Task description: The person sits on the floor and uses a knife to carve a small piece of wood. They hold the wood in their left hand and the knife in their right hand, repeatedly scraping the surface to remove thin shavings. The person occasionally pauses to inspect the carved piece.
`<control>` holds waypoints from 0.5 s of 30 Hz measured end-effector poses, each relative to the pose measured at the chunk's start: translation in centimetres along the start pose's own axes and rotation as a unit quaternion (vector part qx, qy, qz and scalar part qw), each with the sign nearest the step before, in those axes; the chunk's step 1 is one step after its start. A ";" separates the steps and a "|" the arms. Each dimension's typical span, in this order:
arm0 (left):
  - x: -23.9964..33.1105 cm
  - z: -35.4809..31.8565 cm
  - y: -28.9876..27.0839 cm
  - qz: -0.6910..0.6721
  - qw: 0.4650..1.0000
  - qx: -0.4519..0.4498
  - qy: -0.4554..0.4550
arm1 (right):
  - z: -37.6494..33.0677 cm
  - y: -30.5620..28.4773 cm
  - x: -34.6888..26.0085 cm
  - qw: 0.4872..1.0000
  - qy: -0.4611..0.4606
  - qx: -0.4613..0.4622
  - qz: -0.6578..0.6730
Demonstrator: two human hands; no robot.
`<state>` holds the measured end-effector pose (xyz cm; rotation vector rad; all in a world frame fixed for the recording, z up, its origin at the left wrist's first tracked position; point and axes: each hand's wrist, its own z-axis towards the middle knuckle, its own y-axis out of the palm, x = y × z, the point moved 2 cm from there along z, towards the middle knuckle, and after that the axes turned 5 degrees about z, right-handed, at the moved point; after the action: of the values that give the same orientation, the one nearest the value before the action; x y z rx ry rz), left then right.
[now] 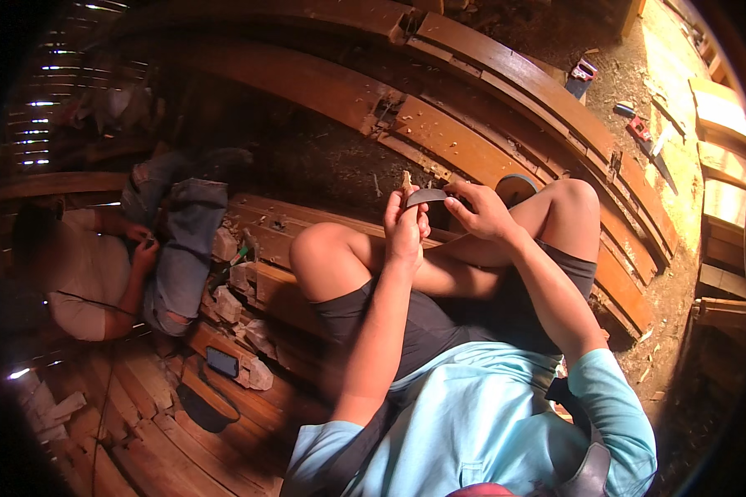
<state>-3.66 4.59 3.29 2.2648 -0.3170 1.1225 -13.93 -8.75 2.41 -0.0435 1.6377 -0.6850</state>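
Note:
My left hand is closed around a small piece of light wood, whose end sticks up above the fingers. Across it lies a curved grey knife blade, its left end against the wood and left fingers. The fingers of my right hand close on the blade's right end; any handle is hidden. Both hands are held above my crossed bare legs.
Long wooden boards surround me. At the left sits another person, hands together. Wood chunks, a phone and a dark sandal lie between us. A red-handled saw rests at upper right.

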 end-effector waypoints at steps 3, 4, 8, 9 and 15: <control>0.0 0.3 0.2 -0.005 1.000 0.008 -0.004 | 0.4 0.0 0.7 1.000 -0.023 0.013 -0.004; -0.2 0.6 0.0 -0.012 1.000 0.003 0.001 | 0.6 0.2 0.9 0.999 -0.039 0.018 -0.005; -1.2 1.3 -0.7 0.014 0.999 0.042 0.004 | 1.2 0.4 -0.1 1.000 -0.006 -0.011 0.006; -1.0 1.3 -0.4 -0.005 0.999 0.045 -0.016 | 1.2 0.5 0.0 1.000 0.006 -0.007 0.001; -3.9 3.5 -1.6 0.111 0.986 0.079 0.094 | 1.6 1.9 0.7 0.999 0.026 -0.030 -0.006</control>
<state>-3.06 3.58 -2.03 2.2769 -0.4264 1.5142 -11.96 -8.08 0.86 -0.0789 1.7094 -0.6501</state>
